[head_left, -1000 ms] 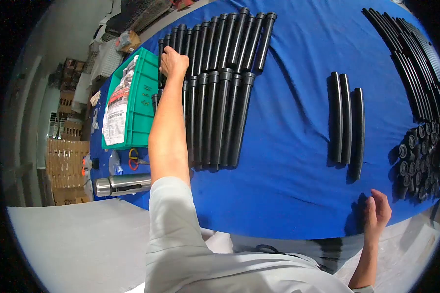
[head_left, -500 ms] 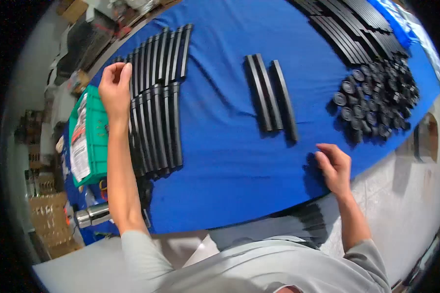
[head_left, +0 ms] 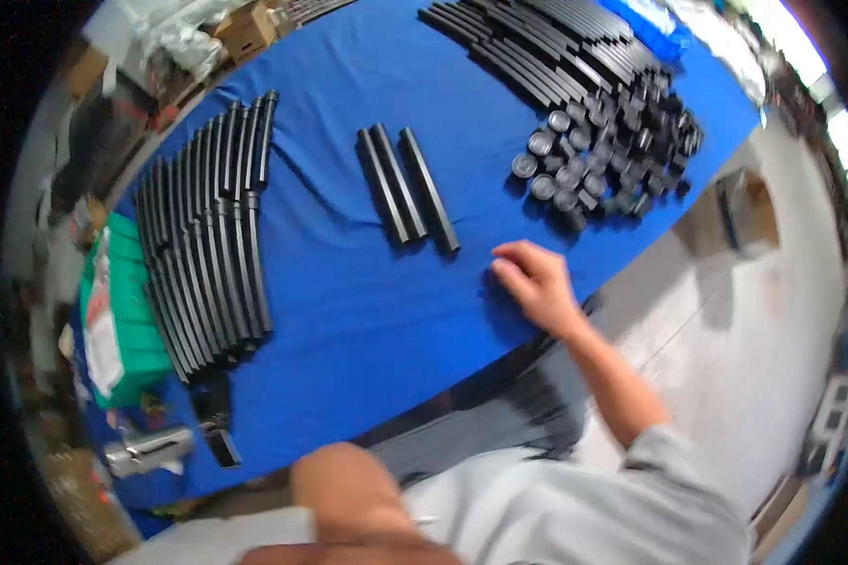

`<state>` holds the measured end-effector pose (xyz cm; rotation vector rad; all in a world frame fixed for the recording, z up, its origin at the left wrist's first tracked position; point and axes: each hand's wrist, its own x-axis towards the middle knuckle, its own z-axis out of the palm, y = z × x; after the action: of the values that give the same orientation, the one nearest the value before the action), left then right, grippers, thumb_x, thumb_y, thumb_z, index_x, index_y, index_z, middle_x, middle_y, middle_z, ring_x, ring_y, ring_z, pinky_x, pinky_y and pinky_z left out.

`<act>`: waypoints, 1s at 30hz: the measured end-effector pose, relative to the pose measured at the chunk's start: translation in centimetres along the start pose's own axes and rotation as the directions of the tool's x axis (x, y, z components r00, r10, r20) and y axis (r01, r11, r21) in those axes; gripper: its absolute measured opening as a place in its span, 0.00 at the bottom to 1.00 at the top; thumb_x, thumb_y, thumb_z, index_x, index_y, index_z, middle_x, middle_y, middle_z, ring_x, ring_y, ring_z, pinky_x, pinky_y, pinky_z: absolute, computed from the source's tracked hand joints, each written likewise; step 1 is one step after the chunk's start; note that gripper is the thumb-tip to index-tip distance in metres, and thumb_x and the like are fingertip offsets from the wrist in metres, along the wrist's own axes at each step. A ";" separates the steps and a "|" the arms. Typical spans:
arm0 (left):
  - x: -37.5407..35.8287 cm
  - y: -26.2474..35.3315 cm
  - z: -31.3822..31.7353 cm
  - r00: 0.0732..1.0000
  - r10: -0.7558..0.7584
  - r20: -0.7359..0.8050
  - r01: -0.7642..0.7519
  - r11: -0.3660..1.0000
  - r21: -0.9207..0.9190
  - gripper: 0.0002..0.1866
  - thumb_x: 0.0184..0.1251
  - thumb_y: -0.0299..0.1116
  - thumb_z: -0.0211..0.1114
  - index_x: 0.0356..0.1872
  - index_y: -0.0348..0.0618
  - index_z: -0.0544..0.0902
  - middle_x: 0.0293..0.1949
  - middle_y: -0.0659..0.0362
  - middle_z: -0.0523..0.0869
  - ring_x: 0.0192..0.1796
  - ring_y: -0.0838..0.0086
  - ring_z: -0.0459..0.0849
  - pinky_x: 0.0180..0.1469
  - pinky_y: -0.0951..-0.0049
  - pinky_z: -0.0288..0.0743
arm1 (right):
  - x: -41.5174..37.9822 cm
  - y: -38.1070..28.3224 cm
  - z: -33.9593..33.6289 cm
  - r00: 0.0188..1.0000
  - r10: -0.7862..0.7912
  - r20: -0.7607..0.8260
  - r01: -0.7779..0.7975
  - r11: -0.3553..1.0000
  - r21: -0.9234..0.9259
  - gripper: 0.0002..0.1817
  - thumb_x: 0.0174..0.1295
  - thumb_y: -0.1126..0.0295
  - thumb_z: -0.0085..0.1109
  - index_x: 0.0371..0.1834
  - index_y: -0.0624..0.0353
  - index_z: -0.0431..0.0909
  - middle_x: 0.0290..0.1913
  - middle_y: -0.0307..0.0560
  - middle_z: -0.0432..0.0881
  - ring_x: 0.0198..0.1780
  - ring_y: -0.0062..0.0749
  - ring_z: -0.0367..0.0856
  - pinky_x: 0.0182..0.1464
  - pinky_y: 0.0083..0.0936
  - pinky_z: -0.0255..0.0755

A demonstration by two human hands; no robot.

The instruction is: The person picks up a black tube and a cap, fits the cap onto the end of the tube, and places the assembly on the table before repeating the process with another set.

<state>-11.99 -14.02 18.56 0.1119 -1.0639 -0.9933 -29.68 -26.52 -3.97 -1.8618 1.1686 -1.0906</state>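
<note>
Over the blue cloth, near the table's front edge, hovers my right hand (head_left: 537,285), its fingers curled in toward the thumb and no object visible in them. Closest to it is the lower end of a black tube (head_left: 431,191), with two more black tubes (head_left: 396,188) lying side by side to its left. My left arm (head_left: 344,480) is folded back toward my body at the bottom edge; that hand's fingers are hidden or blurred there. Beyond the right hand lies a heap of black round caps (head_left: 594,155). Black tubes with collared ends (head_left: 219,268) lie in two rows on the left.
A green bin (head_left: 132,320) with a white label stands at the left table edge. Beside it lies a metal cylinder (head_left: 151,452). More black tubes (head_left: 537,56) lie at the back right. A cardboard box (head_left: 749,212) sits on the floor beyond the cloth-covered table (head_left: 349,367).
My left hand has left the collared tubes and drawn back to my body. The view has swung right, so the table appears further left. My right hand keeps its curled shape.
</note>
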 end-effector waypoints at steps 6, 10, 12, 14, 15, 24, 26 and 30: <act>-1.2 -0.3 -1.0 1.000 -0.008 0.029 0.009 0.999 -0.039 0.08 0.73 0.25 0.58 0.31 0.42 0.75 0.27 0.56 0.76 0.30 0.71 0.73 0.33 0.70 0.70 | -0.7 0.7 0.6 0.981 0.193 0.013 -0.194 0.980 0.045 0.11 0.67 0.68 0.66 0.45 0.65 0.84 0.34 0.51 0.87 0.35 0.30 0.86 0.39 0.26 0.77; -1.9 -0.4 -1.2 1.000 0.002 -0.015 -0.003 0.998 -0.062 0.07 0.73 0.26 0.58 0.31 0.42 0.75 0.27 0.56 0.76 0.30 0.71 0.73 0.32 0.70 0.70 | -0.3 -0.1 0.3 0.991 0.135 0.025 -0.135 0.991 -0.002 0.10 0.69 0.68 0.65 0.45 0.65 0.84 0.33 0.50 0.86 0.32 0.26 0.83 0.38 0.26 0.76; -1.7 -0.5 -0.9 0.999 -0.014 -0.042 0.011 0.998 -0.065 0.07 0.72 0.26 0.58 0.31 0.42 0.75 0.27 0.56 0.76 0.30 0.71 0.73 0.32 0.71 0.69 | -0.4 -0.3 0.3 0.988 0.151 0.036 -0.152 0.988 0.025 0.10 0.69 0.68 0.64 0.45 0.65 0.83 0.32 0.50 0.85 0.31 0.28 0.82 0.37 0.27 0.76; -1.6 -0.5 -1.0 0.999 -0.016 -0.033 0.014 0.998 -0.067 0.07 0.72 0.26 0.58 0.31 0.42 0.75 0.27 0.56 0.76 0.30 0.71 0.73 0.32 0.71 0.69 | -1.0 -0.4 0.7 0.988 0.153 0.027 -0.154 0.988 0.035 0.10 0.69 0.68 0.64 0.45 0.65 0.83 0.32 0.50 0.85 0.32 0.28 0.83 0.38 0.26 0.76; -1.8 -0.8 -1.3 1.000 -0.014 -0.021 0.013 0.998 -0.056 0.07 0.72 0.26 0.58 0.31 0.42 0.75 0.27 0.56 0.76 0.30 0.71 0.73 0.32 0.71 0.69 | -1.1 -0.1 0.9 0.991 0.136 0.016 -0.136 0.990 0.046 0.10 0.69 0.69 0.64 0.45 0.65 0.83 0.32 0.50 0.85 0.32 0.28 0.84 0.38 0.26 0.76; -2.7 -0.7 -1.0 1.000 0.013 -0.002 -0.013 0.998 -0.053 0.06 0.71 0.27 0.58 0.31 0.41 0.75 0.27 0.56 0.77 0.30 0.72 0.74 0.31 0.72 0.69 | -0.6 -0.4 0.5 0.989 0.143 0.023 -0.144 0.989 0.037 0.11 0.68 0.68 0.65 0.46 0.65 0.83 0.33 0.49 0.86 0.32 0.29 0.84 0.36 0.26 0.75; -2.6 -0.8 -0.9 1.000 0.024 -0.007 -0.024 0.998 -0.055 0.06 0.71 0.27 0.58 0.31 0.41 0.75 0.27 0.55 0.77 0.30 0.72 0.74 0.31 0.72 0.68 | -0.5 -0.1 0.3 0.994 0.110 0.022 -0.111 0.993 0.032 0.11 0.69 0.68 0.65 0.46 0.65 0.83 0.33 0.50 0.86 0.31 0.29 0.83 0.35 0.27 0.75; -2.6 -0.5 -1.0 0.999 0.022 0.026 -0.021 0.999 -0.031 0.06 0.70 0.27 0.58 0.31 0.41 0.75 0.27 0.55 0.77 0.29 0.72 0.74 0.30 0.73 0.68 | -0.4 0.2 0.4 0.998 0.057 0.009 -0.056 0.998 -0.015 0.10 0.68 0.68 0.65 0.45 0.64 0.84 0.30 0.48 0.84 0.30 0.29 0.82 0.36 0.27 0.75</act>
<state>-11.88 -12.80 16.02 0.0628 -1.0716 -0.9935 -29.48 -26.20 -4.46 -1.8322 1.2200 -1.0437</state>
